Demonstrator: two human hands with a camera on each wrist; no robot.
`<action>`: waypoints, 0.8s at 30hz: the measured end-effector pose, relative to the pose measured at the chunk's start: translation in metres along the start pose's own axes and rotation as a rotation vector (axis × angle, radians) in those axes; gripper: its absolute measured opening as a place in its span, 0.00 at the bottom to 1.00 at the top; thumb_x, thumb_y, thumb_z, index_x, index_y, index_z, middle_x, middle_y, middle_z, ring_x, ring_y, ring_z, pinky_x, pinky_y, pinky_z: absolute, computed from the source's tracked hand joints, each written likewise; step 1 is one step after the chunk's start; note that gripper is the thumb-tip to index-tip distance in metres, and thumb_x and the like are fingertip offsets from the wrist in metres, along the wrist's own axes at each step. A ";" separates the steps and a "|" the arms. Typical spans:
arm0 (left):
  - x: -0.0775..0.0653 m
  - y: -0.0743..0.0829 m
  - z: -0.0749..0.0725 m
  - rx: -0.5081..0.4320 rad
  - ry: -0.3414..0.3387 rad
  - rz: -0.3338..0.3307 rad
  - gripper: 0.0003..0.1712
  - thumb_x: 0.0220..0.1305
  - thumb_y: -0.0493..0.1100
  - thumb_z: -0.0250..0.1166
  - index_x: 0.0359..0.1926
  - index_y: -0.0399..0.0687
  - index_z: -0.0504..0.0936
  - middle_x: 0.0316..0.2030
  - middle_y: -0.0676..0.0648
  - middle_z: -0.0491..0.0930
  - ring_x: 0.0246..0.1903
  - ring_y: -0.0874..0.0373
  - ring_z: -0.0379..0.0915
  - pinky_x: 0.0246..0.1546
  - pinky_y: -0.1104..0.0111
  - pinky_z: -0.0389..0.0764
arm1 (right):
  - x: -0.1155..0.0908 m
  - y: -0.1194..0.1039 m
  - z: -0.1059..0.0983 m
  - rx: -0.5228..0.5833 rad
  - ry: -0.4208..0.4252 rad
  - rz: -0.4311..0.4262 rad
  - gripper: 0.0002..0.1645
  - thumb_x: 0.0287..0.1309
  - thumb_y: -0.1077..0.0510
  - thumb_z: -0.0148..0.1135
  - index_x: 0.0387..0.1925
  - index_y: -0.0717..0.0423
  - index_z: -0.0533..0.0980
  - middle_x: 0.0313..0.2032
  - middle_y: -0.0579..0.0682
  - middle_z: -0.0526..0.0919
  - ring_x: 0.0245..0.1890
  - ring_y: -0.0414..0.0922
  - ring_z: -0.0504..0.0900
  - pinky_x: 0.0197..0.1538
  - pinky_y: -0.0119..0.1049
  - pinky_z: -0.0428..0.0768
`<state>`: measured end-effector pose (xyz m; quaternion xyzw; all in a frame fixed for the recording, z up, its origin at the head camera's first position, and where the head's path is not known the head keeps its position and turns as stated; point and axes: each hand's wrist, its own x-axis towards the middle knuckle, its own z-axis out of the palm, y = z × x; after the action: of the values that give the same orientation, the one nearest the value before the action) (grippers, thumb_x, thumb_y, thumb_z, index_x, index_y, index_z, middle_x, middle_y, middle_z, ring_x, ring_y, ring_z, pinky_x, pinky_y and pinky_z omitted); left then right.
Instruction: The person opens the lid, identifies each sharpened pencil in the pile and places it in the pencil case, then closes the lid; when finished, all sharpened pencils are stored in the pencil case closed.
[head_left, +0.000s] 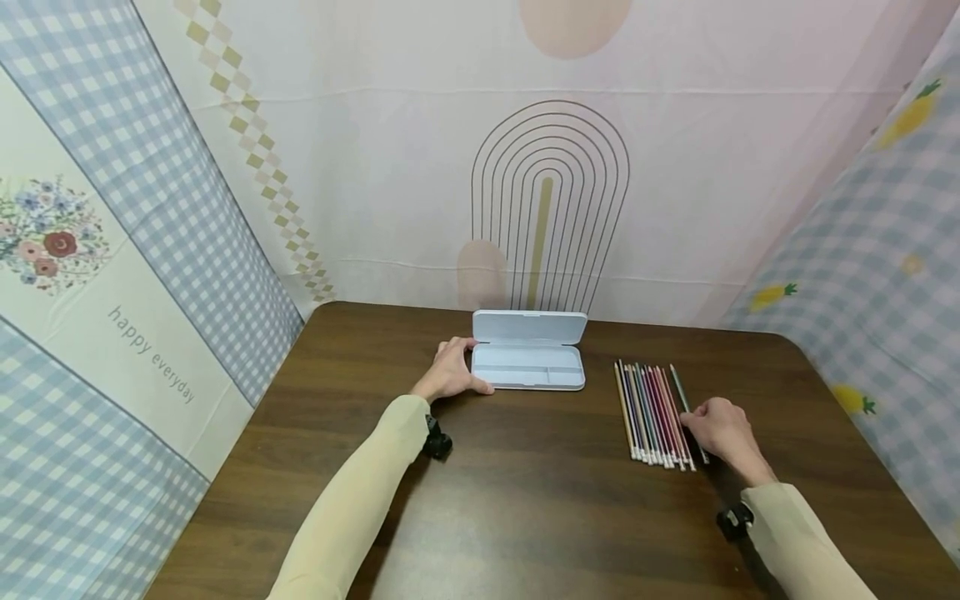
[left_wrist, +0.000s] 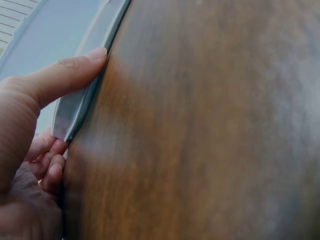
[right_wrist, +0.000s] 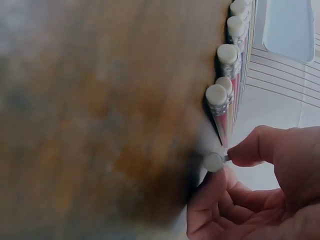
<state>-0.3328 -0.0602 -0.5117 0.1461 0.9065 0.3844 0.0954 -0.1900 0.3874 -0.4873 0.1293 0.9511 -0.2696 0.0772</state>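
Observation:
A pale blue pencil case [head_left: 513,357] lies on the table with its lid [head_left: 529,327] raised at the back. My left hand [head_left: 447,371] grips its left end. In the left wrist view the thumb [left_wrist: 75,70] lies on the near rim and the other fingers are curled at the corner. To the right of the case, several eraser-topped pencils [head_left: 652,417] lie side by side. A dark greenish pencil [head_left: 678,386] lies just apart from their right side, and my right hand [head_left: 722,429] pinches it. Close by, its white eraser [right_wrist: 213,162] shows between thumb and fingers.
The brown wooden table [head_left: 547,508] ends at the back against a pale hanging cloth [head_left: 390,175]. Blue checked cloths hang on the left and right sides. Each wrist carries a small black camera [head_left: 437,438].

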 end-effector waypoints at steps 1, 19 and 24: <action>0.000 0.000 0.000 -0.002 0.000 -0.001 0.60 0.48 0.51 0.90 0.78 0.41 0.70 0.75 0.37 0.71 0.76 0.41 0.60 0.81 0.49 0.67 | 0.000 0.001 0.000 0.002 0.005 -0.006 0.29 0.76 0.51 0.58 0.14 0.47 0.67 0.14 0.39 0.64 0.18 0.40 0.66 0.31 0.37 0.67; -0.002 0.001 0.000 -0.006 -0.013 -0.029 0.59 0.50 0.50 0.89 0.79 0.42 0.69 0.73 0.37 0.72 0.74 0.42 0.64 0.77 0.49 0.71 | -0.015 -0.038 -0.001 0.030 0.133 -0.301 0.12 0.78 0.62 0.57 0.48 0.69 0.80 0.37 0.58 0.83 0.34 0.46 0.75 0.37 0.38 0.72; -0.001 0.002 0.000 -0.010 -0.015 -0.027 0.60 0.50 0.50 0.89 0.79 0.43 0.68 0.73 0.37 0.72 0.74 0.42 0.64 0.76 0.49 0.72 | -0.013 -0.065 0.003 0.055 0.133 -0.444 0.09 0.77 0.65 0.58 0.49 0.66 0.81 0.39 0.57 0.84 0.34 0.43 0.74 0.36 0.33 0.71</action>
<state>-0.3315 -0.0596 -0.5101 0.1364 0.9058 0.3864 0.1080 -0.1958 0.3294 -0.4549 -0.0635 0.9516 -0.2966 -0.0501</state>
